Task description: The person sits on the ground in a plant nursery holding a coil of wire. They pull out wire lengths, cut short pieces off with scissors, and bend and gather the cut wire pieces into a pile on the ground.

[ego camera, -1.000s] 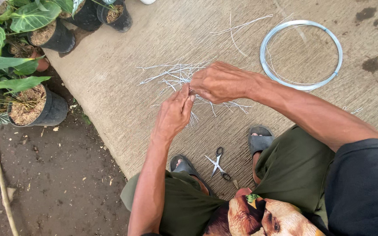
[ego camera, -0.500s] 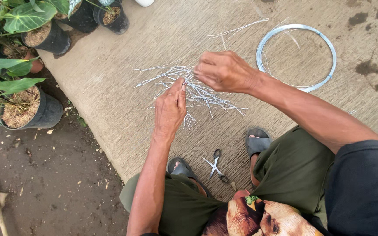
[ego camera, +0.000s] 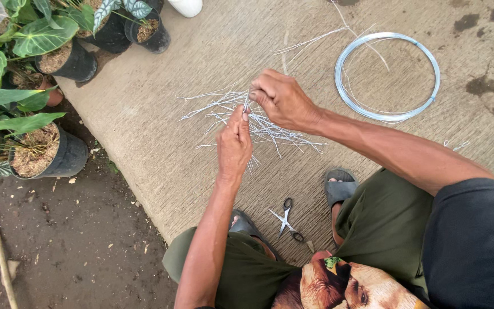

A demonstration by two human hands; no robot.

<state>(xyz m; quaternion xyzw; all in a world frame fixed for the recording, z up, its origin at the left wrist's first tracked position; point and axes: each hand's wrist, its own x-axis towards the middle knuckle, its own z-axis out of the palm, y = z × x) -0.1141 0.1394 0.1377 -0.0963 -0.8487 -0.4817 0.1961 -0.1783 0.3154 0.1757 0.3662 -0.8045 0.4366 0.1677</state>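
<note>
While cut wires (ego camera: 258, 123) lie on the concrete (ego camera: 161, 131), both hands, left (ego camera: 234, 143) and right (ego camera: 281, 100), pinch one wire piece (ego camera: 246, 107) between them.

Both forearms are bare from the elbow down to the left hand (ego camera: 234, 143) and the right hand (ego camera: 281, 102), with no watch, ring or glove to be seen on either. A dark navy short sleeve (ego camera: 475, 246) covers the right upper arm, well back from the fingers. Olive-green trousers (ego camera: 384, 229) clothe both bent legs below the hands. The shirt front (ego camera: 344, 283) carries a printed picture in tan and brown with a small green patch. Grey open sandals (ego camera: 338, 186) are on both feet, the left one partly hidden behind the left forearm.
</note>
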